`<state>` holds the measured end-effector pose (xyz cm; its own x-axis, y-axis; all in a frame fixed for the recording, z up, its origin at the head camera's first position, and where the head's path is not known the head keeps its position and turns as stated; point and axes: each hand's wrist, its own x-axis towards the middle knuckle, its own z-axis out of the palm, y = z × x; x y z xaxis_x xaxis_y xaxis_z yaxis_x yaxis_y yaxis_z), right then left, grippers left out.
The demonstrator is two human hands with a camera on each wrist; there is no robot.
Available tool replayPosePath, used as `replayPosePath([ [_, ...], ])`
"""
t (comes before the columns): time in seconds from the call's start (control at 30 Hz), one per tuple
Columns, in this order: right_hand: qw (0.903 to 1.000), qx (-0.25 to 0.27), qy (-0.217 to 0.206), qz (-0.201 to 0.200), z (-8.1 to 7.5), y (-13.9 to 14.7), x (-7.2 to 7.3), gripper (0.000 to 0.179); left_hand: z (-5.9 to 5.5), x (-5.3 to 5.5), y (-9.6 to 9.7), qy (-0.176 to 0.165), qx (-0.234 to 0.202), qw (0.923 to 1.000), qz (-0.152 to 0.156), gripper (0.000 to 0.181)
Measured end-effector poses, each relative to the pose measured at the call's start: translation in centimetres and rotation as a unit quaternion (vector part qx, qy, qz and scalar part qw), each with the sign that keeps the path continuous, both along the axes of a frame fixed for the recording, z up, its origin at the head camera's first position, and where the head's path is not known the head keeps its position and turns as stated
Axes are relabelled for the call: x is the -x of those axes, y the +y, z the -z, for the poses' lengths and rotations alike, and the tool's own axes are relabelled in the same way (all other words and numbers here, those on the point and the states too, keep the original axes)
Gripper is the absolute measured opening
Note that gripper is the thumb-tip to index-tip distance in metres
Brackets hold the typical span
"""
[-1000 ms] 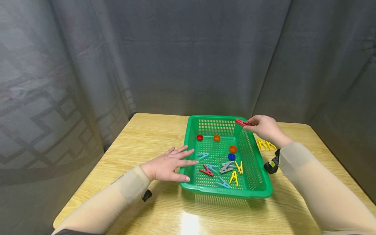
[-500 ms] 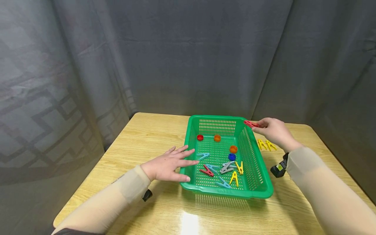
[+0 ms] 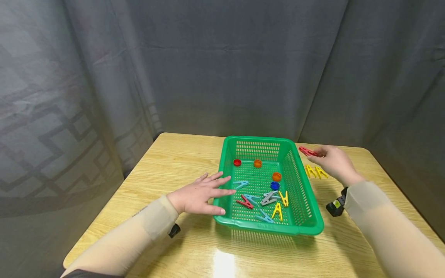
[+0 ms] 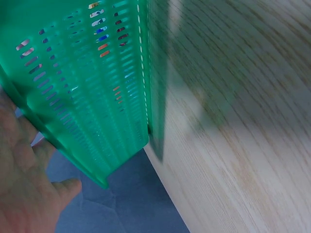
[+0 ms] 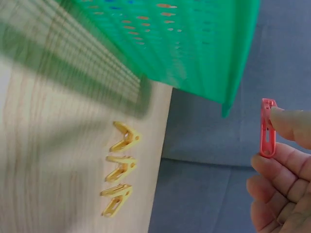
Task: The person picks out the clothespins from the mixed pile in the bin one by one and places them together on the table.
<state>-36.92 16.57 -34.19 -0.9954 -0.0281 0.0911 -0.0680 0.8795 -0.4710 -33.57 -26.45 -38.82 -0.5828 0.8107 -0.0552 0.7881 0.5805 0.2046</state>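
My right hand pinches a red clothespin between thumb and fingers, above the table just outside the far right of the green basket. In the right wrist view the red clothespin shows clearly. With fingers spread, my left hand lies over the basket's left rim; whether it touches is unclear. Inside the basket lie blue clothespins, yellow ones, a grey one and a red one. Three yellow clothespins rest on the table right of the basket; the head view hides one.
Small round caps also lie in the basket: a red cap, two orange caps and a blue cap. The wooden table ends near a grey curtain at the back and sides.
My right hand has carried the red clothespin rightward and slightly down, from above the basket's far right corner to outside its rim. My left hand has stayed in place.
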Motion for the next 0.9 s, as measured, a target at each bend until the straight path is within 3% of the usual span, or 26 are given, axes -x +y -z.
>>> replayPosePath([
  [0.47,0.9992,-0.004,0.031,0.026,2.5,1.9,0.0,0.047,0.0,0.0,0.1,-0.001,-0.002,1.0000,0.002,0.066],
  [0.9,0.9967,0.016,-0.019,0.077,4.6,3.6,-0.1,0.062,0.1,0.1,0.0,0.000,-0.004,1.0000,0.006,0.066],
])
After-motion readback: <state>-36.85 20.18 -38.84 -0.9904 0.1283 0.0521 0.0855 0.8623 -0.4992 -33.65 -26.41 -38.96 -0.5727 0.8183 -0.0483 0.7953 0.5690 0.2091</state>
